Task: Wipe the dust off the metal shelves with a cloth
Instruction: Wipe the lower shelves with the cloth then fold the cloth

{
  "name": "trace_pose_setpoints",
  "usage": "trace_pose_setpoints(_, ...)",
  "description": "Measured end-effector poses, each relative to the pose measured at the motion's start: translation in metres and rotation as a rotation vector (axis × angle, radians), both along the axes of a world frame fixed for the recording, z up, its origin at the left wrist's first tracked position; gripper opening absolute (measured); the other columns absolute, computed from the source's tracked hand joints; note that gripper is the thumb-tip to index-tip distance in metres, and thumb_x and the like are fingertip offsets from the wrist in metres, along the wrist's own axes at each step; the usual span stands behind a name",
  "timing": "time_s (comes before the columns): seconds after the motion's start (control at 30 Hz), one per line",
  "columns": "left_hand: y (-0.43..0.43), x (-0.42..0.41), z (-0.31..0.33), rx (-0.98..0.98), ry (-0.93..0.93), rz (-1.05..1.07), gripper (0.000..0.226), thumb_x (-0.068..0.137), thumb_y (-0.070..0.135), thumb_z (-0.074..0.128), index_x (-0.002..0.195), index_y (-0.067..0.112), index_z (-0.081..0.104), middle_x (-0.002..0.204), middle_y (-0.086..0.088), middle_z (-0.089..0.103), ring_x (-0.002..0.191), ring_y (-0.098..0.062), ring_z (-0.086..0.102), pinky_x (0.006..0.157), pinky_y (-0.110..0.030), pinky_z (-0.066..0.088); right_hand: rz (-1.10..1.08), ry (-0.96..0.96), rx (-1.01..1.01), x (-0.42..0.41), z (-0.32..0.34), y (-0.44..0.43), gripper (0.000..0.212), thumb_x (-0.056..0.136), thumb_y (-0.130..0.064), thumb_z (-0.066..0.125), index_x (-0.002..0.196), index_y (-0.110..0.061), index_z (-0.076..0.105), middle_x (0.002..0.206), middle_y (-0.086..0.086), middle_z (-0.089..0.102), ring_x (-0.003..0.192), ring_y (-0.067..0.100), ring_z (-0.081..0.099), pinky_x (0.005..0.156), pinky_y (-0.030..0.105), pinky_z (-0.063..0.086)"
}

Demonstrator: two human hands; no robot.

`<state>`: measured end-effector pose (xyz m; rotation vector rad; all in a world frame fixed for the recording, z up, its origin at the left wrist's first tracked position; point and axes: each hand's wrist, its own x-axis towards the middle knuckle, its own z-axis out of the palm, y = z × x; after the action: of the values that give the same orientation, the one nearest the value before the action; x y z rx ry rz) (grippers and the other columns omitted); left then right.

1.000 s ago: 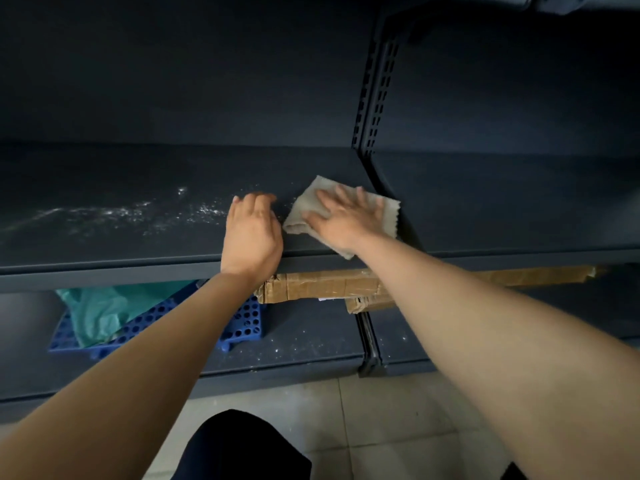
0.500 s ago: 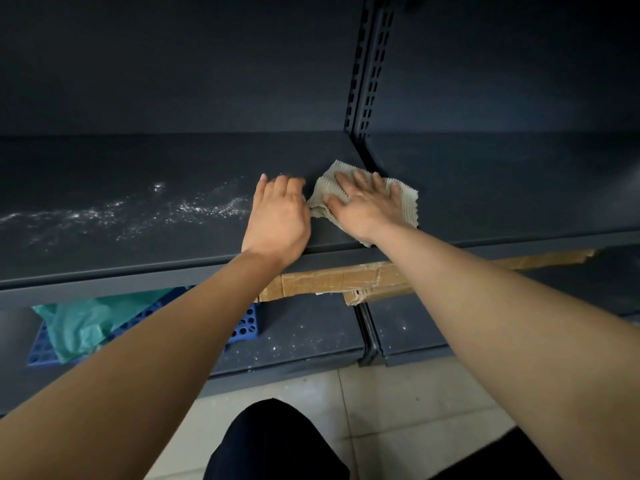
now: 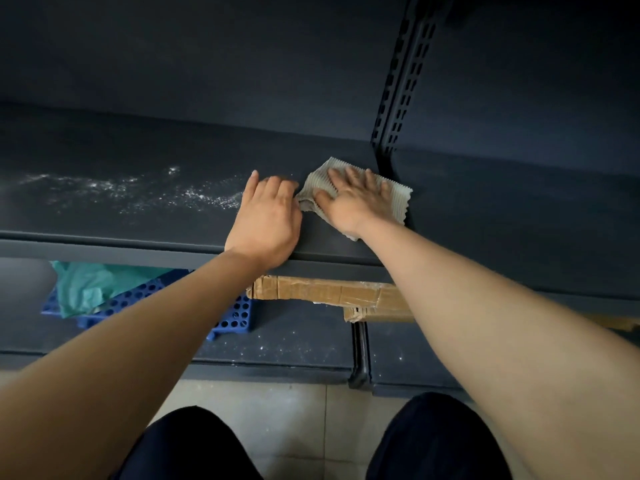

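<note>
A dark metal shelf [image 3: 138,223] runs across the view at chest height, with a streak of white dust [image 3: 145,192] on its left half. A beige ribbed cloth [image 3: 398,199] lies on the shelf beside the slotted upright. My right hand [image 3: 356,199] presses flat on the cloth with fingers spread. My left hand [image 3: 265,220] rests on the shelf just left of the cloth, fingers loosely bent, at the right end of the dust streak.
A slotted upright post [image 3: 401,88] splits the shelving into two bays. On the lower shelf [image 3: 294,344] lie a blue perforated rack [image 3: 235,313], a teal plastic bag [image 3: 90,285] and flattened cardboard [image 3: 325,289]. Pale floor tiles [image 3: 287,410] and my dark knees are below.
Both hands and the cloth have slid a little deeper onto the shelf and stayed side by side. The view has tilted down, showing more floor and my knees.
</note>
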<state>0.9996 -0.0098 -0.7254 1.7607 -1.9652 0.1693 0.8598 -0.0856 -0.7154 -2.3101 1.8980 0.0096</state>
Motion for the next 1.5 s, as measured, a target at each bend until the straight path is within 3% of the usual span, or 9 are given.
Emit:
trace_pose_setpoints(0.2, 0.002, -0.001, 0.001, 0.005, -0.022, 0.047, 0.045, 0.089, 0.027, 0.025, 0.115, 0.003, 0.053, 0.109, -0.013, 0.057, 0.106, -0.030, 0.052, 0.115, -0.038, 0.007, 0.073, 0.037, -0.011, 0.012, 0.000, -0.033, 0.066, 0.094, -0.063, 0.015, 0.152, -0.035, 0.004, 0.162, -0.005, -0.003, 0.148, 0.027, -0.008, 0.116, 0.051, -0.006)
trace_pose_setpoints(0.53, 0.004, -0.003, 0.003, -0.001, -0.018, 0.120, 0.051, 0.090, 0.034, 0.022, 0.120, 0.005, 0.051, 0.118, -0.012, 0.056, 0.117, -0.026, 0.049, 0.114, -0.031, -0.003, 0.145, -0.007, -0.008, 0.025, 0.001, -0.048, 0.065, 0.093, -0.059, 0.018, 0.152, -0.034, 0.008, 0.162, -0.004, -0.001, 0.148, 0.027, -0.007, 0.116, 0.051, -0.006)
trace_pose_setpoints(0.87, 0.004, -0.002, 0.004, -0.056, 0.088, 0.074, 0.045, 0.088, 0.025, 0.024, 0.114, 0.003, 0.054, 0.112, -0.012, 0.058, 0.110, -0.028, 0.050, 0.115, -0.038, 0.009, 0.086, 0.008, 0.008, 0.027, 0.003, -0.020, 0.064, 0.094, -0.060, 0.016, 0.152, -0.036, 0.005, 0.162, -0.006, -0.004, 0.148, 0.023, -0.007, 0.117, 0.048, -0.006)
trace_pose_setpoints(1.03, 0.019, 0.042, 0.006, -0.104, 0.153, 0.163, 0.053, 0.083, 0.026, 0.018, 0.115, 0.004, 0.054, 0.115, -0.014, 0.058, 0.114, -0.030, 0.049, 0.114, -0.039, 0.009, 0.085, 0.008, 0.011, 0.073, 0.004, 0.009, 0.065, 0.093, -0.062, 0.017, 0.152, -0.037, 0.005, 0.162, -0.005, -0.004, 0.148, 0.024, -0.009, 0.117, 0.048, -0.008)
trace_pose_setpoints(1.27, 0.035, 0.124, 0.007, -0.133, 0.204, 0.260, 0.044, 0.082, 0.016, 0.029, 0.117, 0.001, 0.051, 0.119, -0.018, 0.055, 0.118, -0.031, 0.045, 0.115, -0.040, 0.008, 0.201, -0.065, 0.042, 0.174, 0.006, 0.046, 0.062, 0.096, -0.060, 0.018, 0.152, -0.036, 0.006, 0.162, -0.006, -0.005, 0.147, 0.025, -0.011, 0.117, 0.048, -0.008)
trace_pose_setpoints(1.5, 0.034, 0.124, 0.006, -0.067, 0.213, 0.137, 0.043, 0.083, 0.017, 0.028, 0.115, 0.002, 0.053, 0.118, -0.016, 0.056, 0.117, -0.031, 0.046, 0.115, -0.040, 0.008, 0.099, -0.061, 0.010, 0.145, 0.008, 0.048, 0.059, 0.097, -0.058, 0.016, 0.152, -0.037, 0.009, 0.162, -0.008, -0.002, 0.148, 0.021, -0.005, 0.118, 0.045, -0.004)
